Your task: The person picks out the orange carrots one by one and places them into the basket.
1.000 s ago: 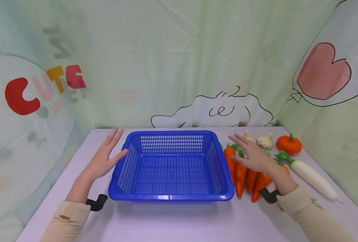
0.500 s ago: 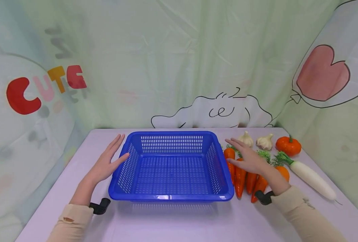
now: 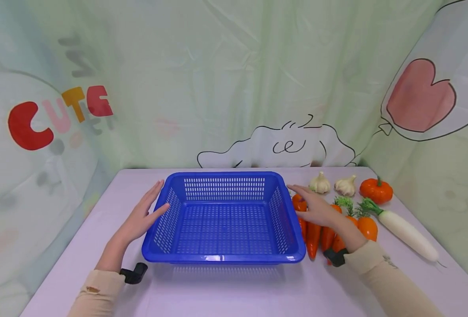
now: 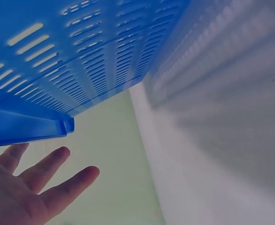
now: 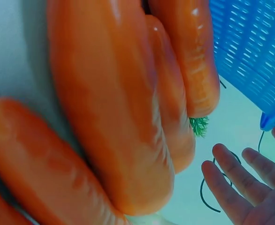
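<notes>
A blue plastic basket (image 3: 218,259) with slotted walls stands on the table in the head view. My left hand (image 3: 140,218) is at its left rim, fingers straight and spread, the thumb over the edge. In the left wrist view, the fingers (image 4: 46,168) lie just outside the basket's rim (image 4: 25,129). At the right rim, my right hand (image 3: 317,210) reaches over several orange carrots (image 3: 314,240) with its fingers extended. The right wrist view has those fingers (image 5: 231,176) close to the basket wall (image 5: 250,51); whether they touch it I cannot tell.
Behind the carrots lie two garlic bulbs (image 3: 320,183) and a small orange pumpkin (image 3: 376,190). A white radish (image 3: 408,233) with green leaves lies along the right side of the lilac table (image 3: 218,295). Printed curtains (image 3: 218,88) surround the table.
My right hand has moved left, from above the carrots to the basket's right rim. The left hand has shifted slightly right and lower against the left rim. The basket has stayed put.
</notes>
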Motion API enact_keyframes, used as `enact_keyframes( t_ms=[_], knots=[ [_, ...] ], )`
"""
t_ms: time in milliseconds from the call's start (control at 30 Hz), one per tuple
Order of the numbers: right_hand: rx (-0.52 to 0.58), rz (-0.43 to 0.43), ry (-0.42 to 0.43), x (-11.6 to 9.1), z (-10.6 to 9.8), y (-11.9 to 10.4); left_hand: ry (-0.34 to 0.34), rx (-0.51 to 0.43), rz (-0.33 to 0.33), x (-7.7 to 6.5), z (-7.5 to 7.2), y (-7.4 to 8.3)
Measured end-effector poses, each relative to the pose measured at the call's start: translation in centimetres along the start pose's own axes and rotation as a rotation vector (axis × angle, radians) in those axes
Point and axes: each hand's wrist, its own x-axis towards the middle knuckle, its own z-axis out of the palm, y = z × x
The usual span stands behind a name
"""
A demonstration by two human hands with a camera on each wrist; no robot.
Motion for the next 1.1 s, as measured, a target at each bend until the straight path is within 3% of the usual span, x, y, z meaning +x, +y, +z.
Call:
enact_keyframes(
  t_ms=[300,500,833,1100],
  knots=[
    [0.024,0.037,-0.012,0.6,0.9,0.4,-0.013,-0.132,0.020,-0.1,0.7,-0.2],
    [0.042,0.012,-0.020,1.1,1.3,0.5,-0.013,-0.183,-0.013,0.0,1.2,-0.4],
    [0.027,0.010,-0.039,1.4,1.8,0.4,-0.011,-0.153,-0.048,-0.3,1.8,-0.7],
    [0.049,-0.059,-0.056,1.6,2.2,0.1,0.008,-0.159,-0.083,-0.5,2.4,-1.1]
  ],
)
